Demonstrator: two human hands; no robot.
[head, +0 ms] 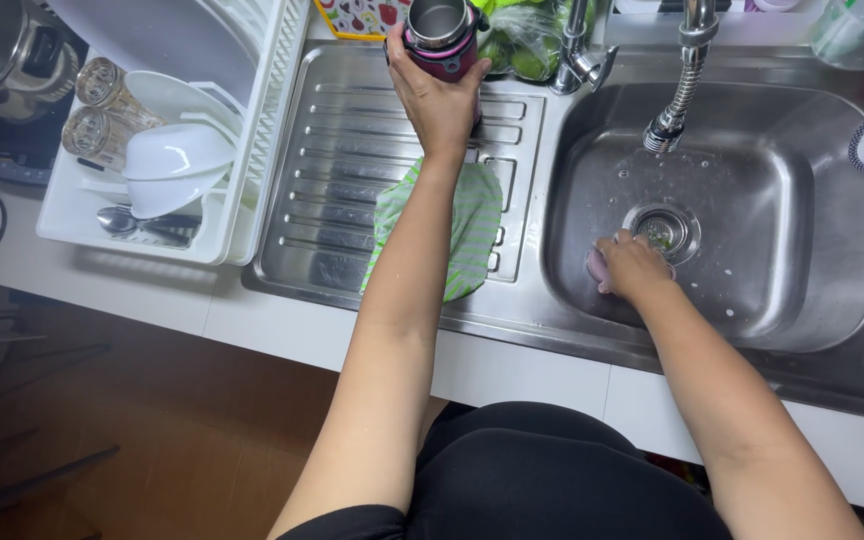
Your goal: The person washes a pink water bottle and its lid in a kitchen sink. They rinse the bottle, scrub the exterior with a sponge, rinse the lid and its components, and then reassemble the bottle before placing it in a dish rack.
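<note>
White dish rack (72,215) at far left, bowls and glasses inside. Left hand (439,95) wrapped firmly round a maroon steel flask (442,38) at the drainboard's back edge; rigid, probably slick when wet, best gripped mid-body. Right hand (632,265) curled over a small pink sponge (594,268), likely soft, beside the sink drain (661,231).

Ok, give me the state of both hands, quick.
Left hand: closed around the maroon steel flask on the draining board.
Right hand: closed on a pink sponge in the sink basin, beside the drain.
</note>
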